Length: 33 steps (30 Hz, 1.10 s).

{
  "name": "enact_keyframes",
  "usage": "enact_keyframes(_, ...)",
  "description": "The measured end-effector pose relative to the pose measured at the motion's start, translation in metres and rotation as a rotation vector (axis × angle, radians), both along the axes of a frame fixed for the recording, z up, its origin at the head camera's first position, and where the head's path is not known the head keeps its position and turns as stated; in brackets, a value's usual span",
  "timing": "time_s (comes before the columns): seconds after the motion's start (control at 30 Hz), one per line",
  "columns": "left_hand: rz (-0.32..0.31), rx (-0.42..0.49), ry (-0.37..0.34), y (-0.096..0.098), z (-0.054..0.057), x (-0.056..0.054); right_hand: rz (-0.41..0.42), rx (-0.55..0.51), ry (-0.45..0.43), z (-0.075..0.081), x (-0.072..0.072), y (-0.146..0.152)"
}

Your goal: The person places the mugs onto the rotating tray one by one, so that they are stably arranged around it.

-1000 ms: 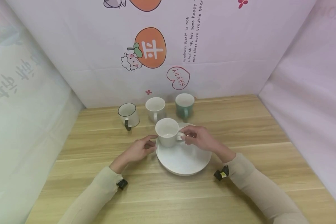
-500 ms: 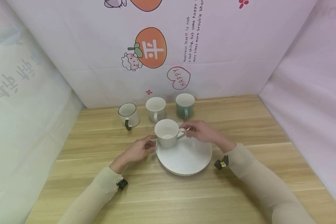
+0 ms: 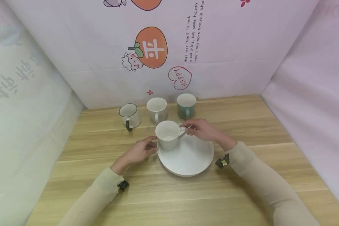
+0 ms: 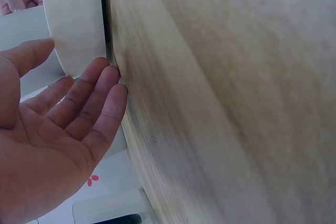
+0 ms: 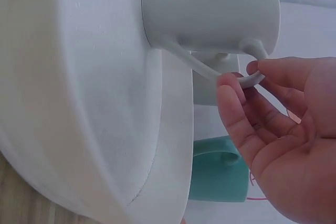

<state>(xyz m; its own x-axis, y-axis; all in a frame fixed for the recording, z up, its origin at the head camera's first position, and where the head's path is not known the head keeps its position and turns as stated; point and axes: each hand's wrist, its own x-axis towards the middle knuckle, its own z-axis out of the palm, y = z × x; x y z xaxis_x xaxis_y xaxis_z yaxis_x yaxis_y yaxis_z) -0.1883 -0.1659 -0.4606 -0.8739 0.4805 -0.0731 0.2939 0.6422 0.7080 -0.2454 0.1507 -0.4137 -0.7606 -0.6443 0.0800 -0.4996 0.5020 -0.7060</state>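
The handle pinched by your right hand points farther from you than a second ago, your left hand loose at the tray, so the near mug, upright on the tray's left side, seems turned rather than lifted.

White mug (handle in right hand) on round dish.

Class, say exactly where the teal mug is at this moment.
In the head view, the teal mug stands just right of the rear plain white mug, behind the round white tray and in front of the printed cloth backdrop.
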Motion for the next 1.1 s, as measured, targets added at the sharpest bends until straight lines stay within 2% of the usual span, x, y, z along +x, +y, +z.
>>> enact_keyframes(0.2, -0.003, -0.007, 0.008, 0.000, 0.001, -0.001, -0.032, -0.018, 0.016, -0.003, -0.007, -0.002)
enact_keyframes(0.47, 0.003, -0.009, 0.011, 0.000, 0.001, -0.001, -0.059, 0.011, 0.036, -0.002, -0.013, -0.003)
enact_keyframes(0.63, 0.010, -0.027, -0.004, 0.000, 0.000, -0.002, -0.095, -0.016, 0.013, -0.004, -0.018, 0.002)
enact_keyframes(0.77, -0.003, -0.026, 0.003, 0.000, 0.001, -0.001, -0.134, -0.066, -0.034, -0.001, -0.020, 0.010)
enact_keyframes(1.1, -0.012, 0.006, 0.000, 0.000, 0.004, 0.003, -0.254, -0.032, -0.067, 0.003, -0.023, 0.029)
